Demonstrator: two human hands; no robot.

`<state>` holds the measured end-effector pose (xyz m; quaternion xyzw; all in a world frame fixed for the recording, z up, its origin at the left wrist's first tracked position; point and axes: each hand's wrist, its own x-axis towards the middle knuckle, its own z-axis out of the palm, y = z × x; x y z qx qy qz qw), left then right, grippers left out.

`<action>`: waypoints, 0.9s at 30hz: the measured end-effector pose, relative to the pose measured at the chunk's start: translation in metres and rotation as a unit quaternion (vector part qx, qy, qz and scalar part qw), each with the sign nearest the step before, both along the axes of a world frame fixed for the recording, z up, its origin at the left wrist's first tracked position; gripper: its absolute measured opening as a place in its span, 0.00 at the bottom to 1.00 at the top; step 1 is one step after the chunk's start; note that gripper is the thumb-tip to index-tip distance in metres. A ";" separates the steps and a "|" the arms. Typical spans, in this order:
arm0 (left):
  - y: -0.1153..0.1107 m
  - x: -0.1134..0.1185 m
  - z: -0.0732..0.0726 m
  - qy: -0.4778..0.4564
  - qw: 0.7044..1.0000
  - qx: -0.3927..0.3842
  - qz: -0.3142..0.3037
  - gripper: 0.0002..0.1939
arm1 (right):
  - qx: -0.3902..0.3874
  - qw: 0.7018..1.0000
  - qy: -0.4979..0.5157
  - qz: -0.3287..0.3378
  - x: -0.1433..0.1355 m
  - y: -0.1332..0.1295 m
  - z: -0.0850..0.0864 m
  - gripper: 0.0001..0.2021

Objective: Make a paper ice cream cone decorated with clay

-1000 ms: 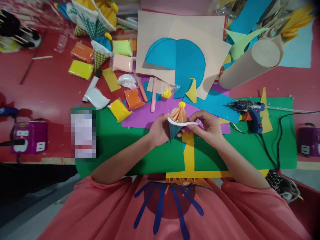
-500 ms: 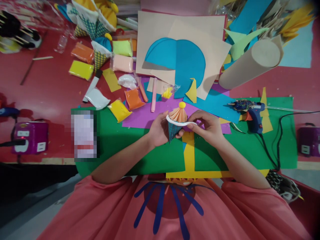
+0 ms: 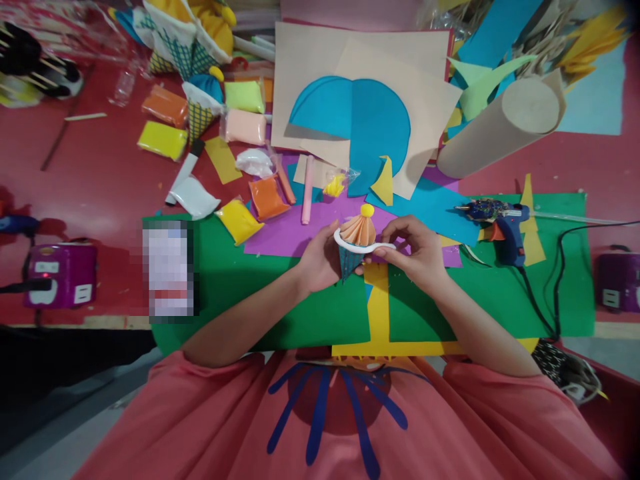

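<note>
A paper ice cream cone [image 3: 351, 261] with a blue-green gridded body, a pleated peach top and a yellow ball points tip-down above the green sheet. My left hand [image 3: 323, 261] is wrapped round it from the left, with fingertips showing behind the cone. Along the cone's rim runs a white clay strip [image 3: 356, 249], its loose end stretching out to the right. Thumb and forefinger of my right hand [image 3: 416, 252] pinch that loose end. Part of the rim at the back is hidden by the peach top.
A glue gun [image 3: 511, 233] lies at right, its cord trailing over the green sheet [image 3: 290, 320]. Clay packets [image 3: 240, 222] and a marker [image 3: 186, 172] lie at left. Beyond are a blue paper circle [image 3: 383, 120], a paper roll [image 3: 493, 137] and finished cones [image 3: 203, 110].
The cone has shifted very slightly to the right and its tip has risen a little. My right hand keeps its pinch on the white strip.
</note>
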<state>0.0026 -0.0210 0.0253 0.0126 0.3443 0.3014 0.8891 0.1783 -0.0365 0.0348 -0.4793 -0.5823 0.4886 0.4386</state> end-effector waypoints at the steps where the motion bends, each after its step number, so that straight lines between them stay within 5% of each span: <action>1: 0.000 0.000 0.000 -0.002 1.000 -0.002 -0.003 0.26 | 0.005 1.000 -0.003 0.001 0.000 0.000 0.000 0.17; 9: -0.001 -0.001 -0.006 -0.037 0.998 0.000 -0.058 0.27 | -0.005 0.998 -0.052 0.018 0.001 -0.001 0.001 0.23; 18: 0.001 -0.003 -0.005 -0.080 0.994 -0.014 -0.078 0.30 | -0.014 0.997 0.026 0.076 0.002 0.000 0.000 0.18; 27: 0.001 -0.005 -0.008 -0.062 0.992 -0.015 -0.109 0.35 | -0.025 0.997 -0.017 0.067 0.004 0.001 -0.005 0.28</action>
